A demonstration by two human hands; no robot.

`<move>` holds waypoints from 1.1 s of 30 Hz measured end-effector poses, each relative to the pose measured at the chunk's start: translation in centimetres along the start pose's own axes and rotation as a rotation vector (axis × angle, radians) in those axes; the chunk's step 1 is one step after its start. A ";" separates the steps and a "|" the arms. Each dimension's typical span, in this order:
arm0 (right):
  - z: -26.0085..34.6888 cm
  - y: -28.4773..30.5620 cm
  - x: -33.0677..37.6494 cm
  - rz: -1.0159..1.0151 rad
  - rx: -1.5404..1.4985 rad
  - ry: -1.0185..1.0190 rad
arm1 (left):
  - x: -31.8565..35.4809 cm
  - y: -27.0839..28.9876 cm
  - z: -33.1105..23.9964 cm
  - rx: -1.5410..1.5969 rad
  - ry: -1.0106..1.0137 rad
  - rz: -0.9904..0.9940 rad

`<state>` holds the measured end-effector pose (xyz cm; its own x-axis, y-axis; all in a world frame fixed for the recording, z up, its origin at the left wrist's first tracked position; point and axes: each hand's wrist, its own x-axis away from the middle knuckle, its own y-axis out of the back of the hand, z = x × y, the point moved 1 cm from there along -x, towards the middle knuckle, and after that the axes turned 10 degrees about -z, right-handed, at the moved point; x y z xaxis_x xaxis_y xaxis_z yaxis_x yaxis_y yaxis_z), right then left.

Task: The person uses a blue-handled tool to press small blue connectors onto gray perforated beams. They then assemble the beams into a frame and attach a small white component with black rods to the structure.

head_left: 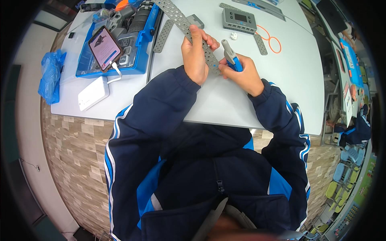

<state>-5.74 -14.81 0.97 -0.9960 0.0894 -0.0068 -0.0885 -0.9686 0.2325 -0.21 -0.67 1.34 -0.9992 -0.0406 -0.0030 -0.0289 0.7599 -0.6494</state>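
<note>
My left hand [194,61] is closed round a long grey perforated plastic beam [177,15], thumb on its upper face. The beam slants from the top of the view down toward my right hand. In my right hand [247,76] is a small hand tool [229,51] with a grey tip and a blue handle, its tip pointing away from me. My right thumb and fingertips are close to the beam's near end, where a small blue spot shows in a hole. Whether those fingertips touch the beam I cannot tell.
A blue parts bin [138,64] stands at the left, a phone [105,48] leaning on it, cabled to a white power bank [93,96]. Beyond my hands lie a grey controller box [239,20], orange rings [275,45] and short grey beams [163,36]. A blue bag [51,76] hangs at the table's left edge.
</note>
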 end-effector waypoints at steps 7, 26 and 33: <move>-0.2 0.3 0.0 0.052 -0.002 -0.026 | 0.1 -0.3 -0.4 0.006 0.032 0.068; -0.2 -2.2 1.2 -0.054 -0.599 -0.338 | 0.2 -0.5 -0.8 0.106 -0.163 -0.009; -0.6 -2.7 1.4 -0.066 -0.700 -0.341 | -0.1 -0.5 -0.6 0.105 -0.135 -0.021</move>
<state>-6.90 -12.23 -0.29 -0.9391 0.1082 0.3263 -0.2484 -0.8697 -0.4265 -0.12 -0.62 2.14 -0.9853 -0.1476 -0.0862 -0.0393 0.6865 -0.7260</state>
